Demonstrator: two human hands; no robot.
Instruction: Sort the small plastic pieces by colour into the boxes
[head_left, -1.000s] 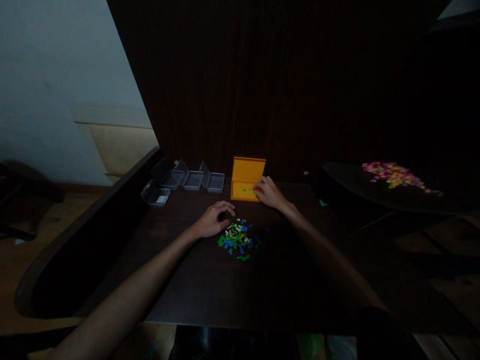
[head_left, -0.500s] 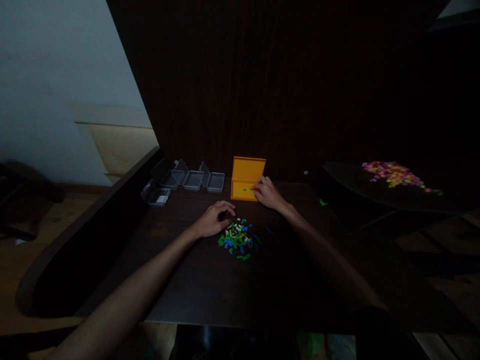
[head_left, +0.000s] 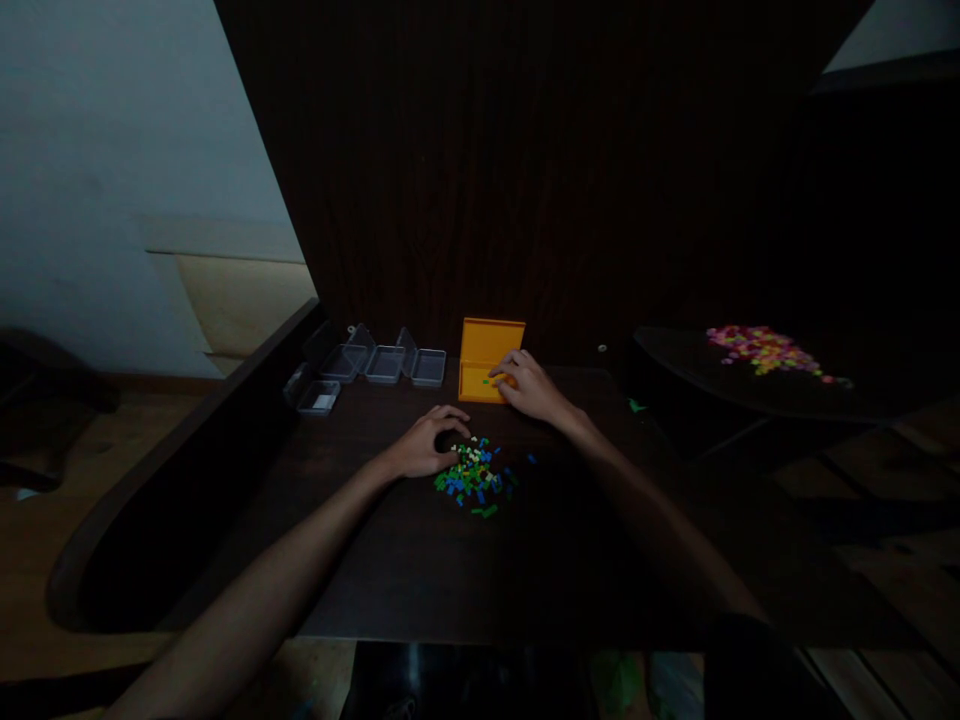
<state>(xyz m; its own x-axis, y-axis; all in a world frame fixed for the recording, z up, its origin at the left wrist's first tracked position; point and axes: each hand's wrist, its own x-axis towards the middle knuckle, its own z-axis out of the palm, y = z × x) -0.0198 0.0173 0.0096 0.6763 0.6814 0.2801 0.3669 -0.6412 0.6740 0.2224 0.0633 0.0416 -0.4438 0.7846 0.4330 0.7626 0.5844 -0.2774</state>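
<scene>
Over the open yellow box [head_left: 491, 340] is my right hand [head_left: 527, 385], its fingertips down inside the tray and bent in a loose pinch. Anything between them is too small and dark to make out. A small green piece [head_left: 486, 381] lies on the box floor right by those fingertips. My left hand [head_left: 429, 443] rests on the table with fingers curved and thumb apart, holding nothing I can see. Its thumb reaches the left edge of a loose pile of small building bricks [head_left: 471, 475] in green, blue, white and yellow.
Several clear plastic cases [head_left: 385, 364] stand with lids raised at the back left; one holds a white slip [head_left: 324, 401]. A raised dark side panel [head_left: 187, 470] borders the table [head_left: 420, 580]. On a surface at right lies a heap of pink and yellow pieces [head_left: 769, 350].
My right hand has moved slightly left within the box, its fingertips now closer to the green piece. My left hand stays beside the pile. The whole view has shifted a little.
</scene>
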